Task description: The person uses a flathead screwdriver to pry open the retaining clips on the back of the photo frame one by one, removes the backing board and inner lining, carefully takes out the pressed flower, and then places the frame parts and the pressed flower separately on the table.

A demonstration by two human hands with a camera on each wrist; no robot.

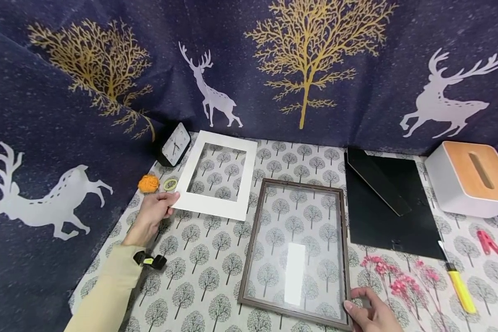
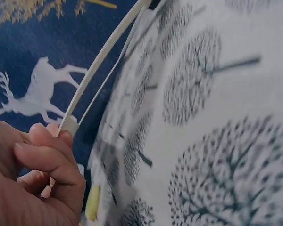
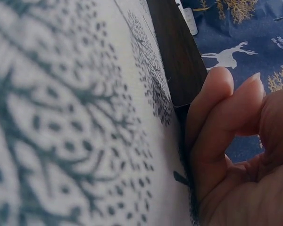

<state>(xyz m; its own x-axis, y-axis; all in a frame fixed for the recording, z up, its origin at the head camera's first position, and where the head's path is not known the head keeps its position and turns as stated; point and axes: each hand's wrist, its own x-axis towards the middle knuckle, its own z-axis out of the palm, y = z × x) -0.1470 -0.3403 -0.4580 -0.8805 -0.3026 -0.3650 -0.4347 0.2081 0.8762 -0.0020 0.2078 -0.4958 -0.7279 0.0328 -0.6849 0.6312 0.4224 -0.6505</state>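
Note:
My left hand (image 1: 151,213) pinches the lower left corner of a white picture mat (image 1: 211,205) with a rectangular opening. In the left wrist view the mat (image 2: 95,61) shows edge-on, tilted up from the cloth, thumb and fingers at its corner. A brown picture frame (image 1: 345,249) with a clear pane, a bright reflection across it, lies to the right of the mat. At the frame's lower right corner is my right hand (image 1: 371,311), gripping it between thumb and fingers. The right wrist view has the bent fingers (image 3: 217,127) against the dark frame side (image 3: 177,52).
Black backing board (image 1: 388,203) lies right of the frame, its stand strip across it. A tissue box (image 1: 469,184), red clip (image 1: 489,242), yellow-handled screwdriver (image 1: 460,290) and pink flowers (image 1: 404,283) are at right. At left stand a clock (image 1: 175,145), orange ball (image 1: 148,183) and tape roll (image 1: 170,184).

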